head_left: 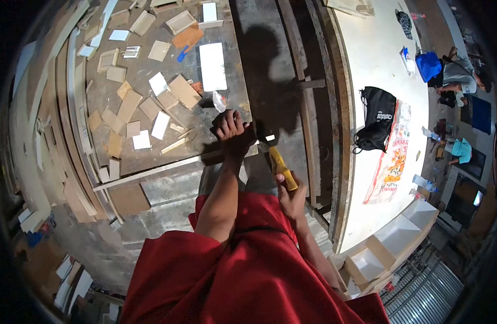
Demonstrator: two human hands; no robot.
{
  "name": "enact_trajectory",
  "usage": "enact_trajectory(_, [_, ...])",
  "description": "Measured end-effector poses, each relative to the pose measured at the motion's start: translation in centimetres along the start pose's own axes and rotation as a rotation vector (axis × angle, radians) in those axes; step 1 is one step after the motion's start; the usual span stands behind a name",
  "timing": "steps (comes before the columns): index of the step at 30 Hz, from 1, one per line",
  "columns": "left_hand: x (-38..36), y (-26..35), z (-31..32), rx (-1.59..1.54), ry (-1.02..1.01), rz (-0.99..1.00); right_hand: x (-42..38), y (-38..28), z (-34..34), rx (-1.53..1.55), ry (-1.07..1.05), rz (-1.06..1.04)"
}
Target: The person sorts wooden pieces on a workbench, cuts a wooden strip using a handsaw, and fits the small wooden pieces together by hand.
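My left hand (232, 128) is at the near right corner of the worktable (227, 70). Its fingers are curled over, and what lies under them is dark and hard to make out. Just to the right, my right hand (293, 197) grips a yellow-handled tool (279, 162). A thin, dark, blade-like end of it points toward the table corner by my left hand; its full shape is hidden. Beyond my left hand lies a clear plastic bag or wrapper (219, 101). A white board (212, 67) lies farther up the table.
Small wood pieces, including a brown board (184, 92), are scattered over the table beside a blue item (183, 54). At right, a pale bench (362, 216) bears a black drawstring bag (379, 110) and a printed sack (391, 173). A compartmented wooden box (389, 245) stands below. People are far right.
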State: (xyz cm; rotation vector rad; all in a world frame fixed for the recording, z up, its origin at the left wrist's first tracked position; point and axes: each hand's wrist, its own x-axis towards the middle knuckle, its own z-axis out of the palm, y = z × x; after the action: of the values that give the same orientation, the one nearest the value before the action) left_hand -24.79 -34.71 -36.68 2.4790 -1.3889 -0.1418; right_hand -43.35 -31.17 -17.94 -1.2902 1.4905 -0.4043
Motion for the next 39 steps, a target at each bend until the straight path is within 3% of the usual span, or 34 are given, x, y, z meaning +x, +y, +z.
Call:
enact_trajectory(4, [0.0, 0.5, -0.3, 0.000, -0.002, -0.008, -0.3, -1.3, -0.8, 0.022, 0.002, 0.054])
enact_trajectory(8, [0.1, 0.2, 0.2, 0.029, -0.027, -0.018, -1.4, -2.7, -0.6, -0.104, -0.013, -0.176])
enact_trajectory(12, [-0.1, 0.2, 0.2, 0.059, 0.068, 0.027, -0.8, -1.9, -0.8, -0.089, -0.024, 0.024])
enact_trajectory(14, [0.0, 0.6, 0.0, -0.004, 0.068, 0.003, -1.9, -2.5, -1.0, -0.173, 0.037, -0.187])
enact_trajectory(24, [0.0, 0.0, 0.4, 0.023, 0.078, 0.026, -1.4, -2.6, -0.3, -0.143, -0.054, -0.062])
enact_trajectory(30, [0.0, 0.3, 0.4, 0.009, 0.072, 0.007, 0.4, -2.2, -0.6, -0.112, -0.029, -0.185])
enact_trajectory(32, [0.0, 0.4, 0.3, -0.012, 0.078, 0.004, 0.6, -1.7, -0.7, -0.153, -0.051, -0.027])
enact_trajectory(39, [0.0, 1.0, -0.4, 0.001, 0.089, 0.016, 1.9, -1.6, 0.5, -0.064, -0.037, -0.174])
